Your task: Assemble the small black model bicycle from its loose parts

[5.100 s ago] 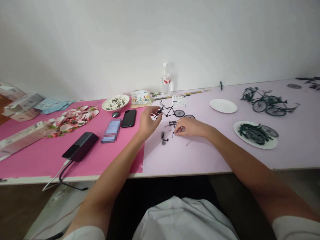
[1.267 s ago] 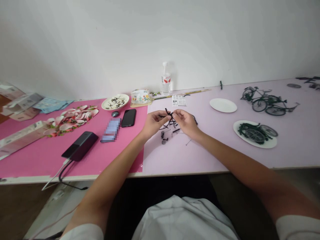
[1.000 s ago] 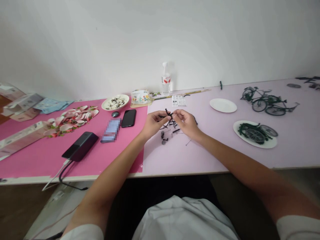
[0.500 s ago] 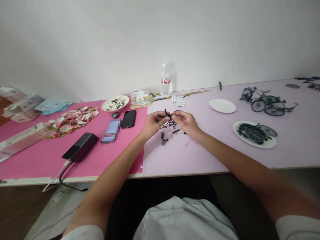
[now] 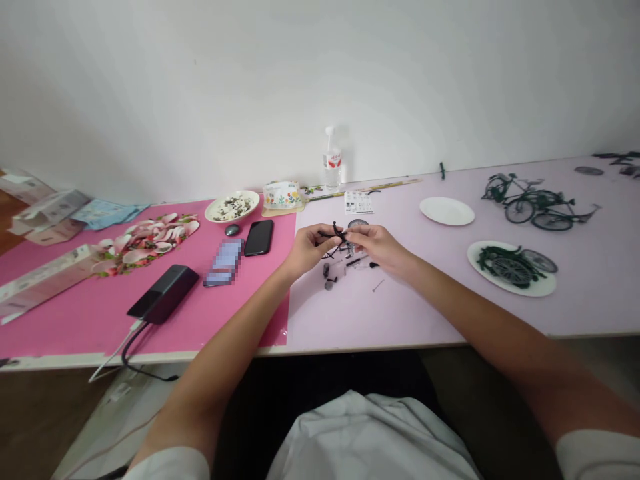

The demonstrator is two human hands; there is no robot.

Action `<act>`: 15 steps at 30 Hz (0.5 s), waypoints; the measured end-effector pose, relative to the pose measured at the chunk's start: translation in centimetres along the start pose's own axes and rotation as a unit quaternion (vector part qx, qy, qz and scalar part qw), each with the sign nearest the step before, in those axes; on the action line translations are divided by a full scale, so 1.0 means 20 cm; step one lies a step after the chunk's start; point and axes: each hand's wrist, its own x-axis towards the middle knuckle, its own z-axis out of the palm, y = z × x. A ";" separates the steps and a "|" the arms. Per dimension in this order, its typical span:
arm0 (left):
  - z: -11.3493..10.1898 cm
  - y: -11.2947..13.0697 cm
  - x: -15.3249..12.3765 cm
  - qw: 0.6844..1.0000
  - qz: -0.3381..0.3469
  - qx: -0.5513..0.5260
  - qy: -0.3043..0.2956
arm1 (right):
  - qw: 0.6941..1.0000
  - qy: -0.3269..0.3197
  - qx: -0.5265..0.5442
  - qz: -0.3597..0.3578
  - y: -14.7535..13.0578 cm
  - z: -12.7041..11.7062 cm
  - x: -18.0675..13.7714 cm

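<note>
My left hand (image 5: 308, 249) is closed, thumb and fingers pinching a small black model bicycle part (image 5: 337, 231) with thin arms sticking out. From the other side my right hand (image 5: 379, 247) pinches the same part at its right end; the fingers partly hide where they meet it. Below and around the hands, several loose black pieces and thin rods (image 5: 353, 262) are scattered on the pale lilac tabletop (image 5: 345, 317). A spoked model wheel (image 5: 358, 225) shows just behind my fingers.
To the right stand assembled model bicycles (image 5: 540, 203), a white plate (image 5: 447, 211) and a plate of dark green parts (image 5: 510, 268). A water bottle (image 5: 333, 167) and printed sheet (image 5: 359, 203) are behind. Left on pink are a phone (image 5: 259, 238), a bowl (image 5: 232, 207) and a black device (image 5: 163, 293).
My right fingers have shifted slightly right along the black part, showing more of the wheel behind. The left hand keeps its pinch almost unmoved.
</note>
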 end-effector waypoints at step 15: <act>0.00 0.01 0.00 1.000 0.013 0.015 -0.011 | 1.000 -0.007 -0.008 0.004 0.01 -0.02 0.01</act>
